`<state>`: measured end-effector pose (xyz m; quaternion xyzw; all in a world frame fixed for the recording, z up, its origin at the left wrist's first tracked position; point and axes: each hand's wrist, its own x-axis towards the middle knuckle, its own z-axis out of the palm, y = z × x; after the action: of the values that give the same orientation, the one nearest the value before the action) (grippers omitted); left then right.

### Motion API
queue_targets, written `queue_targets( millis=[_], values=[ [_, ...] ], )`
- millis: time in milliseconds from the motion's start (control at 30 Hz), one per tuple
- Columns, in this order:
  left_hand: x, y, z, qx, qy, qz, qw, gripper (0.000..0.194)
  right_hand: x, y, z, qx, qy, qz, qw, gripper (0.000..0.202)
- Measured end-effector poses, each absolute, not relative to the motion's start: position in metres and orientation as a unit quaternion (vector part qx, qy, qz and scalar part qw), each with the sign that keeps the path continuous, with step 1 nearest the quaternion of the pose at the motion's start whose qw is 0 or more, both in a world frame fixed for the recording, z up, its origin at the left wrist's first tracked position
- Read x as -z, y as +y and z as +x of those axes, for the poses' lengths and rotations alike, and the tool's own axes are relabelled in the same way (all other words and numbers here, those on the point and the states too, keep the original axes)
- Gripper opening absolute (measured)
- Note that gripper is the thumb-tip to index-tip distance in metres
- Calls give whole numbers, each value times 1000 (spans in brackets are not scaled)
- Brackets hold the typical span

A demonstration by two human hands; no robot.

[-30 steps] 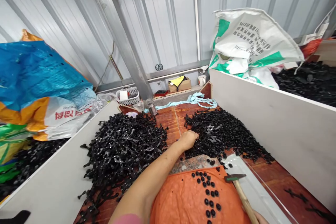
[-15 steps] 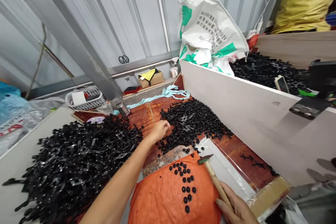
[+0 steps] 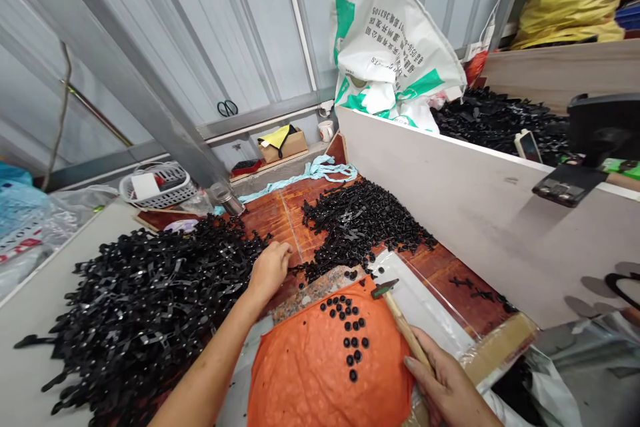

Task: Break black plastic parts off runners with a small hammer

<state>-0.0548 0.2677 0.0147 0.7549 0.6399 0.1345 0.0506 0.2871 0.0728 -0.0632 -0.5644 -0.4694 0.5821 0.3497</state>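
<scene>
My right hand (image 3: pixel 443 373) is wrapped round the wooden handle of a small hammer (image 3: pixel 409 335), its metal head tilted up over the edge of an orange cloth (image 3: pixel 300 373). Several small black round caps (image 3: pixel 355 325) lie in a rough line on that cloth. My left hand (image 3: pixel 271 269) hovers between two black heaps, fingers curled together; whatever they hold is hidden. To its right spreads a pile of small black parts (image 3: pixel 370 223). On its left rises a bigger heap of flat black clip-like pieces (image 3: pixel 160 287). A speckled stone slab (image 3: pixel 320 287) shows behind the cloth.
A white board (image 3: pixel 450 193) walls off the right side, with a black clamp-like stand (image 3: pixel 567 185) on it. Along the back are a grey basket (image 3: pixel 163 195), a metal tumbler (image 3: pixel 227 200), a cardboard box (image 3: pixel 294 145) and a white mug (image 3: pixel 326 130).
My left hand has drawn back from the small-parts pile, moving left and slightly toward me. My right hand still grips the hammer. The view has shifted a little.
</scene>
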Motion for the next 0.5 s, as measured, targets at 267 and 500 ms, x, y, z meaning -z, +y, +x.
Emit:
queue_targets(
  millis=[267,500],
  values=[
    [-4,256,-34,-12,586,808,54,18,65,71,283,-573,-468,-584,335,72],
    [0,259,-38,4,620,783,50,24,52,75,288,-554,-491,-580,341,68]
  ],
)
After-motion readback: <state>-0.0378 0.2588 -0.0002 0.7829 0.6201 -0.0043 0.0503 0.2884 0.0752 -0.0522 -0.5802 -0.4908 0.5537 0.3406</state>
